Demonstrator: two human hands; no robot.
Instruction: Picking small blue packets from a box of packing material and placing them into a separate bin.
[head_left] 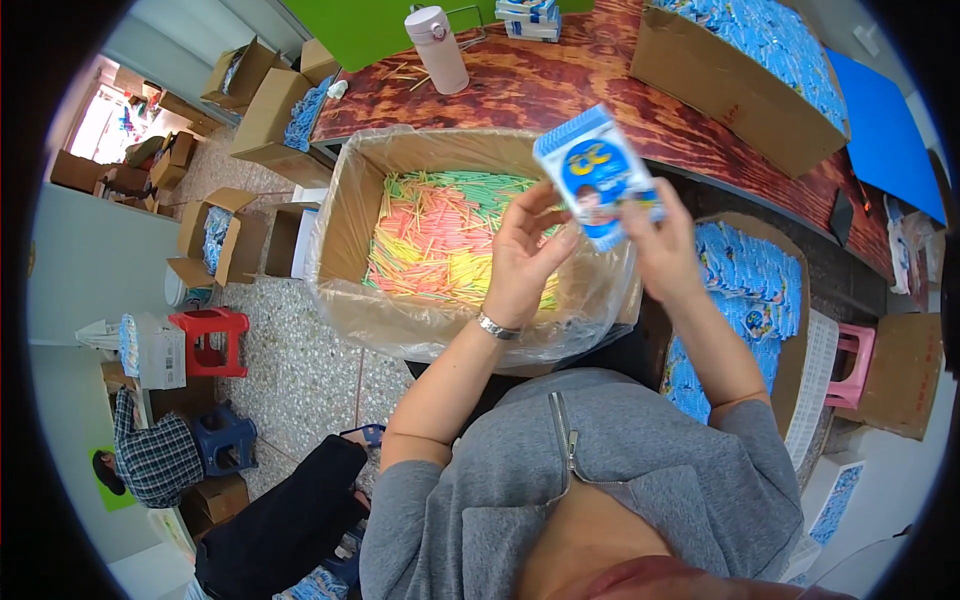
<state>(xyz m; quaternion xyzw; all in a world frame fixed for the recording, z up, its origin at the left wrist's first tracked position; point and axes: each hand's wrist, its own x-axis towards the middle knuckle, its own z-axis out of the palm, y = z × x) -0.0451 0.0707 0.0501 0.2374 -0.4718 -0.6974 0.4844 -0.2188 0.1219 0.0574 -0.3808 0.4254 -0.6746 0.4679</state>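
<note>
My right hand (662, 245) grips a blue and white printed packet (598, 178) by its lower right side, thumb on the front. The packet is tilted, its front facing up toward me. Beside its lower left edge, my left hand (528, 250) has its fingers curved and apart. Whether those fingers touch the packet's edge, I cannot tell. Below both hands stands a large carton (338, 215) lined with clear plastic. Loose thin sticks (430, 230) in pink, yellow and green lie in it.
Beyond the carton runs a red-brown wooden table (540, 95) with a pink bottle (437, 50) and a box of blue packets (735, 90). At right sits another carton of blue packets (745, 290). Stools, including a red one (212, 340), and two people occupy the left side.
</note>
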